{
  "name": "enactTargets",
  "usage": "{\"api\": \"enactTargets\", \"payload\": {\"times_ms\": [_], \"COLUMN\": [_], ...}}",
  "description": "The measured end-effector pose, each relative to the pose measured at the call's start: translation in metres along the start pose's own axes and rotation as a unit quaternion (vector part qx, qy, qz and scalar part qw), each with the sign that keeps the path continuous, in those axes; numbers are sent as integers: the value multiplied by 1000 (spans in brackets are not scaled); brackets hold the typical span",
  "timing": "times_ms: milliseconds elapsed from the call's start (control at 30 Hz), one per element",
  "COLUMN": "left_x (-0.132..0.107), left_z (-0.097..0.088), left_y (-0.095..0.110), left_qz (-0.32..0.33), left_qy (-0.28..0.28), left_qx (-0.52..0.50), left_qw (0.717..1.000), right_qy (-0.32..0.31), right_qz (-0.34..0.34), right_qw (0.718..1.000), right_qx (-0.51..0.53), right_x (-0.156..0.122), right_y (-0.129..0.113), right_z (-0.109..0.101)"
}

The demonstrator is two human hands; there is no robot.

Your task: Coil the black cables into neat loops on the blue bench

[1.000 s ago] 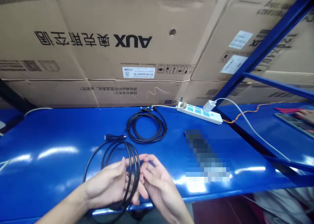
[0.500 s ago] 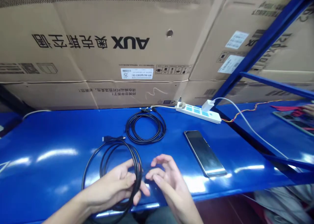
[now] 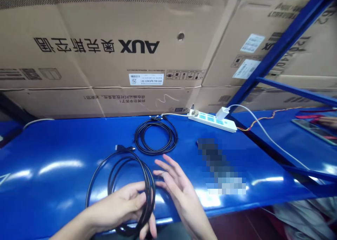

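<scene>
My left hand (image 3: 118, 206) grips a loose coil of black cable (image 3: 118, 177) at its lower edge, and the loops hang through my fingers. A plug end of that cable (image 3: 123, 148) lies at the top of the coil on the blue table. My right hand (image 3: 176, 192) is open with its fingers spread, holding nothing, just to the right of the coil. A second, smaller coil of black cable (image 3: 155, 138) lies further ahead on the table. To my right lies a smartphone (image 3: 221, 166), blurred out in this view.
A white power strip (image 3: 210, 120) with a white charger (image 3: 222, 113) sits at the table's back edge. Large AUX cardboard boxes (image 3: 139, 47) stand behind it. A blue steel rack beam (image 3: 279, 40) rises at right. A co-worker's hand (image 3: 328, 122) rests beyond, near a tablet (image 3: 313, 130).
My right hand has moved off the coil and opened, drawing to the right. My left hand keeps hold of the coil, which has spread slightly wider.
</scene>
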State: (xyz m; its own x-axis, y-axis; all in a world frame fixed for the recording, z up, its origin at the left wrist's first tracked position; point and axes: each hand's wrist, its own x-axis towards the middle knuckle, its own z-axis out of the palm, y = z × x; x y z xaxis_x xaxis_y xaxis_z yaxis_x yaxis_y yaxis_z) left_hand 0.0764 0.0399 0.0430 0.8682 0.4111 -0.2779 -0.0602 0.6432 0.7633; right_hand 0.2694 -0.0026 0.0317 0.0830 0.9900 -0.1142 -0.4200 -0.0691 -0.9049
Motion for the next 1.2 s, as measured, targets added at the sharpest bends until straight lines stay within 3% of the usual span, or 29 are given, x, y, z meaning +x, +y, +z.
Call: {"api": "enactTargets", "payload": {"times_ms": [100,200,367,700,1033,1200], "left_x": [-1,0,2,4,12,16], "left_z": [0,0,1,3,11,9], "left_y": [1,1,-1,-1,-4,-8], "left_qz": [-3,-3,-3,37,34,49], "left_qy": [-8,8,36,74,193,231], "left_qx": [6,4,27,109,181,178], "left_qw": [1000,1000,999,991,964,955], "right_qy": [-27,2,67,128,97,24], "right_qz": [35,55,42,8,8,11], "right_qw": [999,998,996,990,990,994], "right_qx": [14,27,51,-50,-97,-101], "right_x": [4,2,-2,-4,-5,-10], "right_y": [1,2,6,5,-7,-7], "right_z": [7,6,5,9,15,13]}}
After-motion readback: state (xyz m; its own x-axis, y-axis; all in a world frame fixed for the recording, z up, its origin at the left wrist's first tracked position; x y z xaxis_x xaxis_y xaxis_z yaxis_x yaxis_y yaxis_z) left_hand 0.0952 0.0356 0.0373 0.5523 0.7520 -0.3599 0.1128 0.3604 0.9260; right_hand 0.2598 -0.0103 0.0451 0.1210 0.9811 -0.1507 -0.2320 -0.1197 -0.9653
